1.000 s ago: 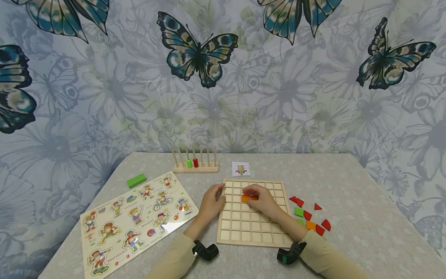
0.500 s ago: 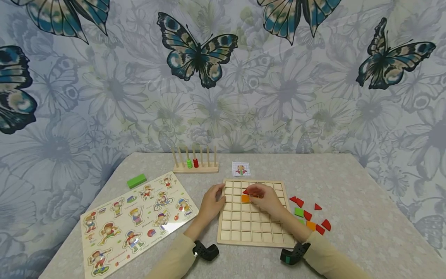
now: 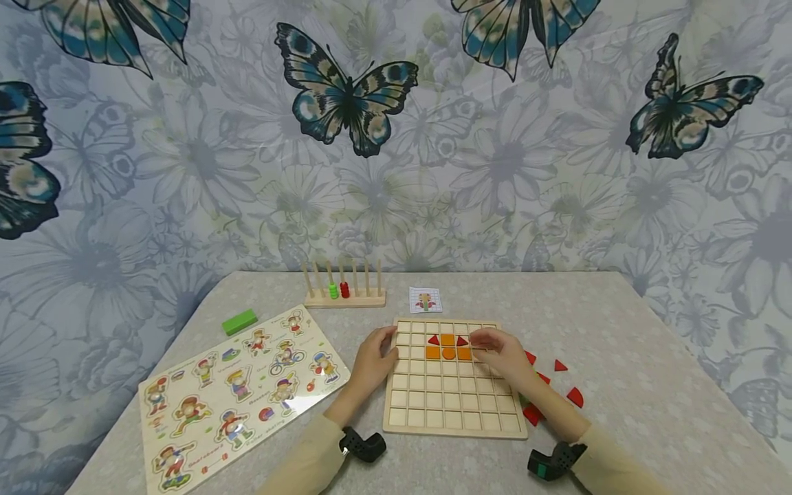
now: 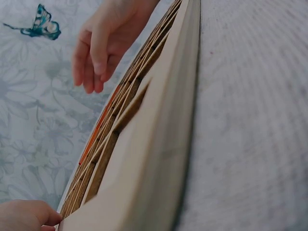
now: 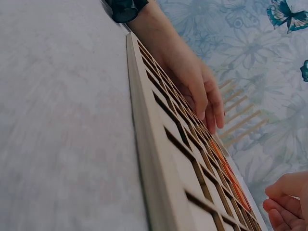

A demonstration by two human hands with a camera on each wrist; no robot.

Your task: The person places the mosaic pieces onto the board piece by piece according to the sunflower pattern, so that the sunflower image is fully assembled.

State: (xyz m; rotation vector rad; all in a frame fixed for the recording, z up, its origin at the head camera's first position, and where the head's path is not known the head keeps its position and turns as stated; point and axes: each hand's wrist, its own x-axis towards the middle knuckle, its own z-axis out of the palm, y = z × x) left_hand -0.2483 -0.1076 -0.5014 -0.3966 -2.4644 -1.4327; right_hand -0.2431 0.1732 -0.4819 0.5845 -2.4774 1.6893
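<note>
A wooden grid board (image 3: 445, 405) lies on the table in front of me. In its upper rows sit orange squares and red triangles (image 3: 448, 347), side by side. My left hand (image 3: 373, 361) rests against the board's left edge, thumb on the frame. My right hand (image 3: 500, 349) hovers over the board's upper right, just right of the set pieces, fingers relaxed and holding nothing. The left wrist view shows the right hand (image 4: 94, 50) with fingers hanging loose above the board (image 4: 159, 144). In the right wrist view the left hand (image 5: 199, 91) lies along the board's far edge (image 5: 159, 159).
Loose red pieces (image 3: 559, 366) lie right of the board, partly hidden by my right forearm. A small pattern card (image 3: 425, 300) and a peg rack (image 3: 344, 291) stand behind it. A character puzzle (image 3: 241, 388) and a green block (image 3: 240, 321) lie to the left.
My right hand has drawn to the right off the pieces, uncovering orange squares and red triangles seated in the grid. My left hand has stayed on the board's left edge.
</note>
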